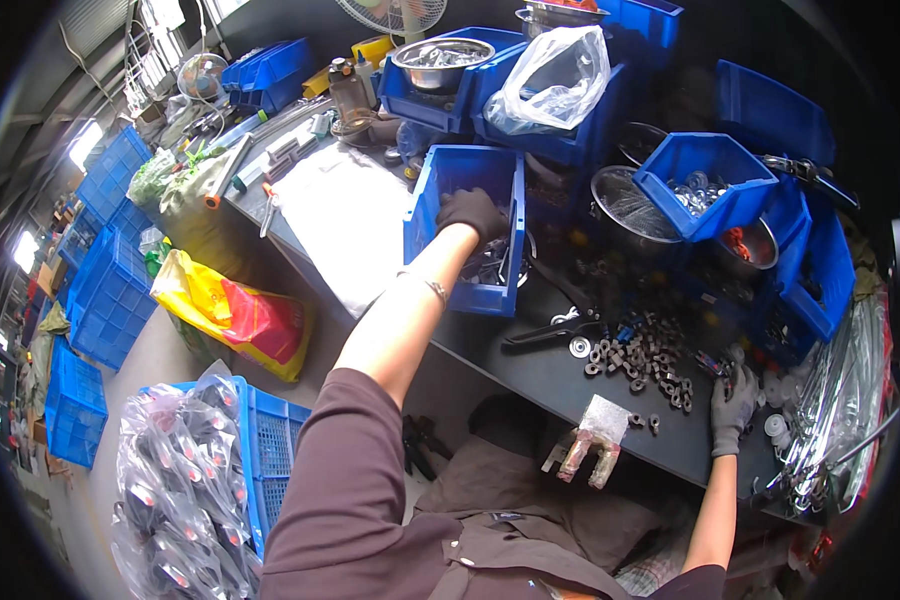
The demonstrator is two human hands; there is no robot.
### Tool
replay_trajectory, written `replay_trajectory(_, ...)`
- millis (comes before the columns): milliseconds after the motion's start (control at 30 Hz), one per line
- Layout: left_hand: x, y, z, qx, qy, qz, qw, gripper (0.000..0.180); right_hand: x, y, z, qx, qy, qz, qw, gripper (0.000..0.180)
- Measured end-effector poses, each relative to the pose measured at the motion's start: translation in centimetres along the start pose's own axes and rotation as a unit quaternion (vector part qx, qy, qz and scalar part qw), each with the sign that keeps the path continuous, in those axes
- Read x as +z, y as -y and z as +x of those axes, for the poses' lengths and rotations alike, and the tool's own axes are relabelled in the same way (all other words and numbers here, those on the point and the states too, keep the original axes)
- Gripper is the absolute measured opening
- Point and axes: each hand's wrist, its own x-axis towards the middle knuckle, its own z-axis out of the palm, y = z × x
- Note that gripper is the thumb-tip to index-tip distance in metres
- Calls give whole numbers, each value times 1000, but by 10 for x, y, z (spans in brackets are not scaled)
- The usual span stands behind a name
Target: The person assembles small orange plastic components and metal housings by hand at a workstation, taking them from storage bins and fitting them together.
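Left hand [475, 212] inside a blue bin [485, 299] at 12 o'clock; right hand [735, 402] near 4 o'clock.
Whether the dark-gloved left hand grips any metal parts [485, 268] cannot be told; the grey-gloved right is half-curled over the surface [518, 372], hold unclear, small metal pieces [638, 353] at its 10 o'clock.

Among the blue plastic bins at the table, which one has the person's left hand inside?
The blue, open-topped plastic bin directly right of the flat white sheet. Unlike the others, it has the dark-gloved left hand reaching inside.
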Motion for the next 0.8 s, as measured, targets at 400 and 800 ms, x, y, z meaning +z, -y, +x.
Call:
replay_trajectory(400, 26, 15, 48, 8, 165, 3, 986, 67, -1, 13, 2, 41, -65, -5, 997, 33)
replay_trajectory(800, 9, -9, 23, -24, 51, -28, 998, 49, -4, 5, -9, 79, -47, -2, 996, 31)
